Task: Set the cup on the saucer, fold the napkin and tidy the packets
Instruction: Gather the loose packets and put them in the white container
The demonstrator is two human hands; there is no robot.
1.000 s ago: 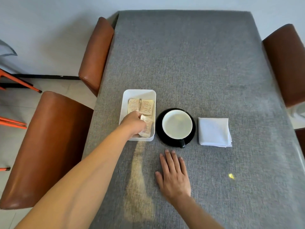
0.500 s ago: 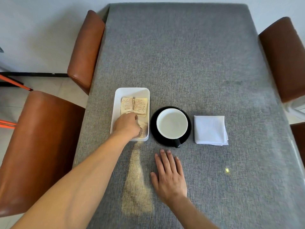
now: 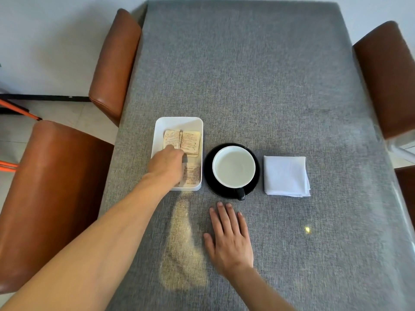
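Note:
A white cup (image 3: 233, 168) with a black handle stands on the black saucer (image 3: 207, 167) at the table's middle. To its right lies a white napkin (image 3: 285, 176), folded into a square. Left of the saucer, a white tray (image 3: 178, 119) holds two stacks of tan packets (image 3: 190, 142) at its far end and one loose packet (image 3: 192, 173) nearer me. My left hand (image 3: 166, 164) is inside the tray with its fingers curled down onto the packets; the fingertips are hidden. My right hand (image 3: 229, 241) lies flat on the cloth, fingers apart, just in front of the saucer.
The table (image 3: 247, 75) is covered in grey fabric. Brown leather chairs stand at the left near side (image 3: 51, 187), the left far side (image 3: 114, 59) and the right side (image 3: 386, 81). A patch of sunlight falls on the cloth between my arms.
My left hand has shifted a little farther into the tray, towards the stacked packets, leaving one packet uncovered at the near right. The right hand has stayed flat on the table.

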